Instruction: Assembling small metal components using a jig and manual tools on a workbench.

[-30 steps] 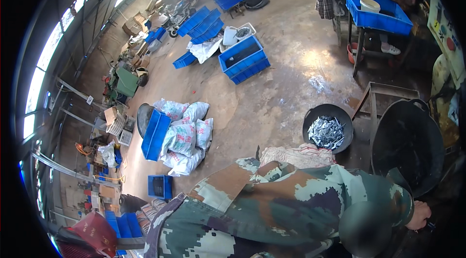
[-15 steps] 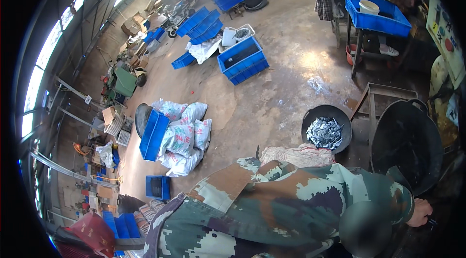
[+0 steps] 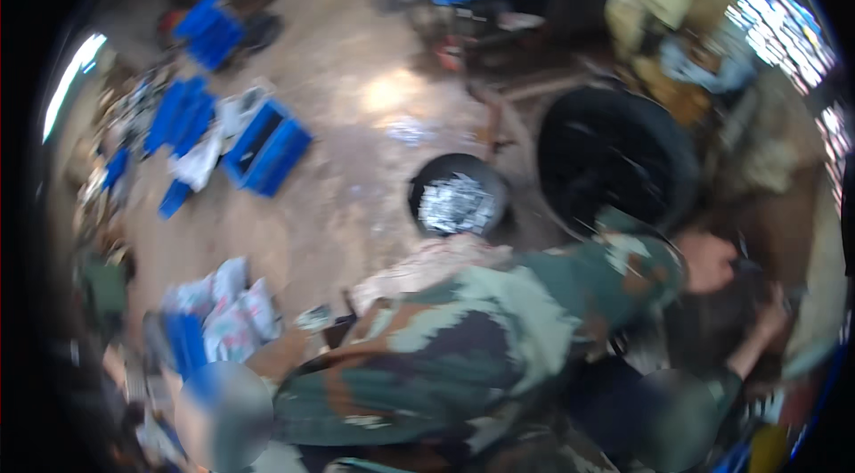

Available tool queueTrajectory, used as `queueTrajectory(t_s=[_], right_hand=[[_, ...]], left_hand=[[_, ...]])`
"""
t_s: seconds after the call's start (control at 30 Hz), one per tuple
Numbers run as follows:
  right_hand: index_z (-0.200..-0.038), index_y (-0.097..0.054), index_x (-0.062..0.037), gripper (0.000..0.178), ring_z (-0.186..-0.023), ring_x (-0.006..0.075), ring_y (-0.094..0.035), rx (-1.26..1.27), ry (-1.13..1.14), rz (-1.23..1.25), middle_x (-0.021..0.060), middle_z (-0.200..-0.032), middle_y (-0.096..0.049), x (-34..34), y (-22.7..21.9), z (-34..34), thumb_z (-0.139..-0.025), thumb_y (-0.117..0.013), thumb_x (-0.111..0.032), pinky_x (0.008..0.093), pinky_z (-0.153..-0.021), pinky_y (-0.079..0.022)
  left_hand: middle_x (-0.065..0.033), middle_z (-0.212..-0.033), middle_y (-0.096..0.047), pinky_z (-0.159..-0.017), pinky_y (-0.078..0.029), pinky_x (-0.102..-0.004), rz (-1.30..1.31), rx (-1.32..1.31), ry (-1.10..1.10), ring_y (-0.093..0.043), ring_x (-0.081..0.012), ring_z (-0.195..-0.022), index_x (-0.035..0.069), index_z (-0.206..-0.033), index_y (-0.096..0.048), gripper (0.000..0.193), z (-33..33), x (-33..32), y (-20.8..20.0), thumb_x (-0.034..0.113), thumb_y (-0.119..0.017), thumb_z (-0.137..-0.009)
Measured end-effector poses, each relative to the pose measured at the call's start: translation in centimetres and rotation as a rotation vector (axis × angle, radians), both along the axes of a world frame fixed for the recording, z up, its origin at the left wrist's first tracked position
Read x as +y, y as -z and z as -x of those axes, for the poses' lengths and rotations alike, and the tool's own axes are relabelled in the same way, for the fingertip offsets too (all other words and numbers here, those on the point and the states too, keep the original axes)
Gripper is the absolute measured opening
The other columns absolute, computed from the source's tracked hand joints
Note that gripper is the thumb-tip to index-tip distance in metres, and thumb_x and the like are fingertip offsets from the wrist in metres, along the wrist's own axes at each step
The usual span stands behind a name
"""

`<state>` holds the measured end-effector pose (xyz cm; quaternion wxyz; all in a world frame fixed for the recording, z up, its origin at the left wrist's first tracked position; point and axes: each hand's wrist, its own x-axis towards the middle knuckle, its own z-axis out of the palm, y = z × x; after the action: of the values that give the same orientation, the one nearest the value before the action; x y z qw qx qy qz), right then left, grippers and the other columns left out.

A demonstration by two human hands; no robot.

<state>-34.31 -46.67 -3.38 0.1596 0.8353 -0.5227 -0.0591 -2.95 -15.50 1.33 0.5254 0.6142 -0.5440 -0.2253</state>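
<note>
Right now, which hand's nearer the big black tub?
Left. In the picture, the left hand is just below and right of the tub; the right hand is farther down and right.

The brown floor [image 3: 334,197] carries a round dark basin [image 3: 461,166]; well left of the basin stands a blue crate [image 3: 280,163], and to the basin's lower left lie white sacks [image 3: 233,329]

Hands [image 3: 708,262] near each other, left arm [image 3: 614,281] outstretched

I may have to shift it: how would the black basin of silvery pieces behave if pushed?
The black basin probably feels heavy, heaped with metallic-looking silvery pieces. They look loose, so might spill if it tips.
</note>
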Motion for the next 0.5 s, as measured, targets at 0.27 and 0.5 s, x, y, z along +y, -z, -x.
queueTrajectory(t_s=[0.27, 0.5], right_hand=[[-0.109, -0.069, -0.0102, 0.029, -0.064, 0.0077, -0.055, -1.652, 0.232, -0.456, -0.0015, -0.087, -0.062, 20.9, -5.4, -7.8, -0.083, -0.076, -0.021, 0.022, -0.051, -0.047], [-0.105, -0.066, -0.0046, 0.03, -0.072, 0.0182, -0.066, -1.148, -0.08, -0.576, 0.0055, -0.092, -0.066, 28.8, -4.3, -5.6, -0.077, -0.077, -0.004, 0.0314, -0.059, -0.053]], left_hand=[[-0.0178, -0.095, -0.068, -0.082, -0.052, -0.0454, -0.035, -0.011, 0.113, -0.065, -0.0373, -0.094, 0.011, -0.104, -0.069, 0.032, 0.4, -2.2, 1.6, 0.031, -0.064, -0.08], [0.0011, -0.064, -0.058, -0.056, -0.04, -0.0268, -0.039, 0.134, 0.216, -0.049, -0.0078, -0.06, 0.003, -0.097, -0.071, 0.022, 2.2, -5.3, 3.1, 0.024, -0.068, -0.091]])
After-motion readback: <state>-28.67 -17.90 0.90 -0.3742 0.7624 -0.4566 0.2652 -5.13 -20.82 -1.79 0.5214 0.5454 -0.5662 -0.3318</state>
